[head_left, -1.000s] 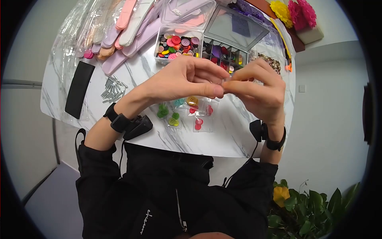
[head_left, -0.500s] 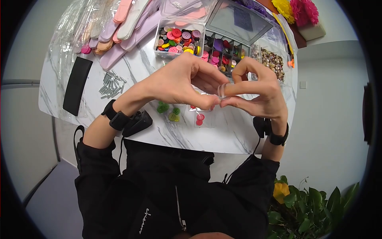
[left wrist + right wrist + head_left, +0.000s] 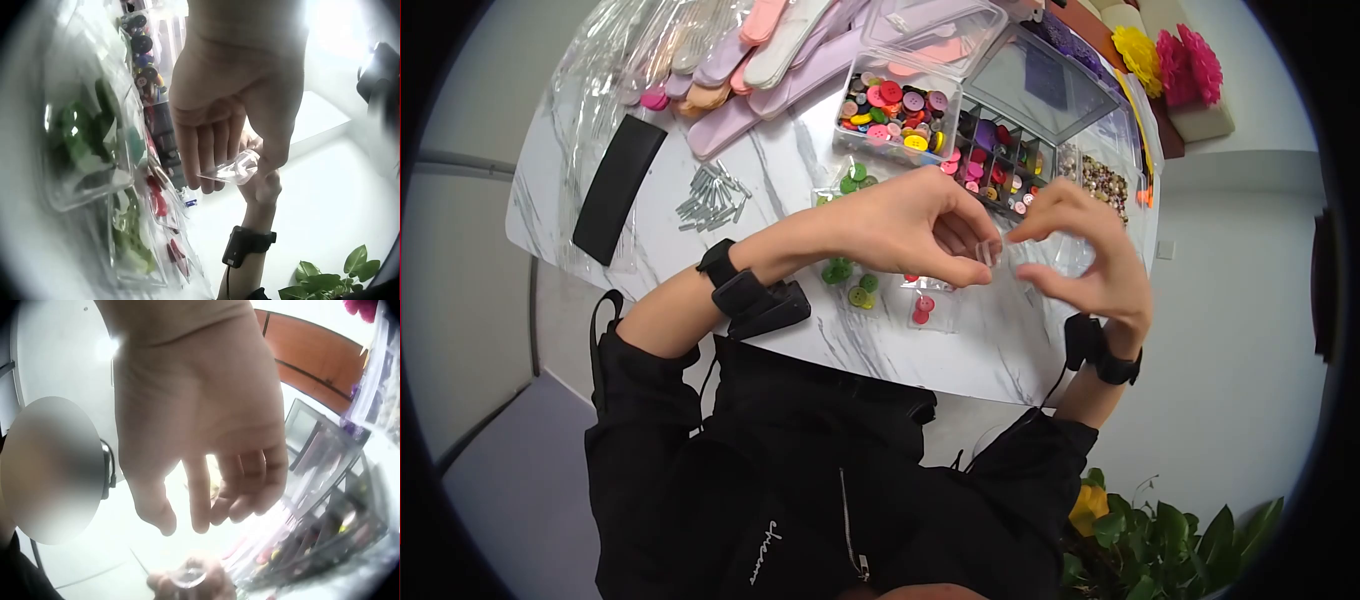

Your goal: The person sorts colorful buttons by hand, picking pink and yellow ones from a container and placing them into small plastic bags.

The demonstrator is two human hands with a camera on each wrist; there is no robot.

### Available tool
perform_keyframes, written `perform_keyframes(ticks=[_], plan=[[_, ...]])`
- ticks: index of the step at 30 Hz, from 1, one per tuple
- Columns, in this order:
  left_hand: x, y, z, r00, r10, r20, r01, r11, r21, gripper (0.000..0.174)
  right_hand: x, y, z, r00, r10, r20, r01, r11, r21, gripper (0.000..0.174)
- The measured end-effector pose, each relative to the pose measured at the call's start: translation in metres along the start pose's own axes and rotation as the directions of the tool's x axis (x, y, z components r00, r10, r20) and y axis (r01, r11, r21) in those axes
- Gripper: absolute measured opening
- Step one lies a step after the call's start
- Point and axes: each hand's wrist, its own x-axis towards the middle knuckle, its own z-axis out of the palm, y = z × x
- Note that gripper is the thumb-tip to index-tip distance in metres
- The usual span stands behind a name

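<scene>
My left hand (image 3: 910, 225) pinches a small clear plastic bag (image 3: 988, 252) near its fingertips, above the table. In the left wrist view the bag (image 3: 234, 170) is see-through, its mouth rounded outward, with no button visible inside. Just to the right, my right hand (image 3: 1095, 255) holds nothing, its thumb and forefinger curved and apart. From the right wrist the bag (image 3: 189, 577) shows below the right fingertips. Under the left hand lie small clear bags of buttons: green ones (image 3: 837, 270), yellow-green ones (image 3: 860, 295) and red ones (image 3: 923, 308).
Behind the hands stand a clear box of mixed buttons (image 3: 892, 115) and a divided button case (image 3: 1000, 170), lids raised. Beads (image 3: 1103, 185) lie at right. On the left are metal clips (image 3: 713, 195), a black strip (image 3: 620, 190) and wrapped pastel pieces (image 3: 725, 125).
The right fingers have come away from the bag and moved right, with the thumb and forefinger parting. The left hand still holds the bag. The head view has shifted slightly.
</scene>
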Motion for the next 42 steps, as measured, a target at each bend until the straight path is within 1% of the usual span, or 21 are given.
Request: perform_keyframes(ticks=[1,3,4,7,8,11,12,15,16,19,20,23,24,27,28,31,32,35,36,39,42], plan=[[0.001,-0.005,0.002,1.000,0.008,0.014,-0.008,1.000,0.023,0.033,-0.003,0.005,-0.007,1.000,-0.002,0.017,0.002,1.000,-0.001,0.018],[0.003,-0.009,-0.001,0.999,0.024,0.047,-0.028,0.995,0.091,0.030,0.000,0.014,-0.016,0.986,0.113,-0.126,-0.115,0.993,-0.012,0.016],[0.002,-0.008,-0.004,0.998,0.028,0.051,-0.033,0.995,0.097,0.030,0.003,0.017,-0.018,0.985,0.111,-0.131,-0.114,0.993,-0.018,0.016],[0.004,-0.010,-0.002,0.996,0.011,0.088,-0.025,0.987,0.156,0.028,0.004,0.013,-0.022,0.923,0.291,-0.252,-0.329,0.936,-0.126,0.009],[0.005,-0.010,-0.002,0.994,0.023,0.110,-0.040,0.988,0.152,0.028,0.004,0.016,-0.028,0.916,0.303,-0.263,-0.347,0.927,-0.140,0.009],[0.003,-0.009,0.001,0.995,0.018,0.100,-0.030,0.992,0.123,0.025,0.003,0.026,-0.042,0.919,0.239,-0.315,-0.332,0.898,-0.288,0.008],[0.002,-0.007,0.002,0.993,0.017,0.116,-0.032,0.991,0.129,0.025,0.002,0.025,-0.041,0.912,0.244,-0.330,-0.343,0.894,-0.288,0.008],[0.003,-0.002,0.004,0.995,-0.020,0.103,0.002,0.984,0.176,0.024,0.006,0.021,-0.035,0.943,0.220,-0.251,-0.291,0.911,-0.292,0.009],[0.005,-0.003,0.004,0.993,-0.024,0.115,0.003,0.984,0.180,0.024,0.005,0.024,-0.035,0.938,0.226,-0.262,-0.300,0.909,-0.290,0.009],[0.004,-0.007,0.006,0.997,0.040,0.067,-0.051,0.984,0.170,0.024,0.000,0.038,-0.027,0.929,0.312,-0.199,-0.366,0.852,-0.374,0.010],[0.003,-0.007,0.007,0.997,0.031,0.064,-0.042,0.984,0.172,0.024,-0.001,0.040,-0.024,0.930,0.311,-0.197,-0.364,0.856,-0.366,0.010],[0.003,-0.003,0.006,0.997,0.047,0.065,-0.058,0.980,0.188,0.023,0.009,0.041,-0.014,0.930,0.192,-0.314,-0.302,0.886,-0.352,0.011],[0.002,-0.004,0.005,0.998,0.043,0.037,-0.049,0.980,0.191,0.023,0.016,0.039,-0.007,0.938,0.175,-0.299,-0.277,0.896,-0.346,0.011],[0.003,-0.011,0.004,0.993,0.047,0.106,-0.072,0.967,0.244,0.023,0.036,0.031,0.012,0.953,-0.031,-0.300,-0.067,0.948,-0.310,0.014],[0.003,-0.010,0.003,0.995,0.048,0.092,-0.070,0.965,0.252,0.023,0.045,0.031,0.018,0.954,-0.045,-0.297,-0.051,0.950,-0.309,0.014],[0.002,-0.010,0.002,0.990,0.030,0.135,-0.068,0.954,0.291,0.026,0.075,0.035,0.036,0.959,-0.216,-0.182,0.133,0.915,-0.381,0.017],[0.002,-0.011,0.003,0.990,0.036,0.134,-0.074,0.954,0.289,0.026,0.083,0.035,0.036,0.960,-0.216,-0.177,0.135,0.913,-0.385,0.017],[0.003,-0.015,0.001,0.987,0.043,0.153,-0.094,0.936,0.338,0.028,0.110,0.034,0.031,0.990,-0.100,0.100,0.133,0.896,-0.423,0.019],[0.002,-0.015,0.001,0.988,0.050,0.143,-0.096,0.936,0.338,0.028,0.117,0.032,0.031,0.988,-0.107,0.109,0.144,0.894,-0.424,0.019],[0.003,-0.017,-0.001,0.982,0.091,0.164,-0.143,0.931,0.336,0.029,0.131,0.027,0.030,0.962,0.114,0.250,0.009,0.895,-0.445,0.017],[0.002,-0.013,-0.001,0.983,0.090,0.162,-0.142,0.929,0.343,0.028,0.132,0.030,0.037,0.973,0.053,0.223,0.066,0.866,-0.495,0.016]])
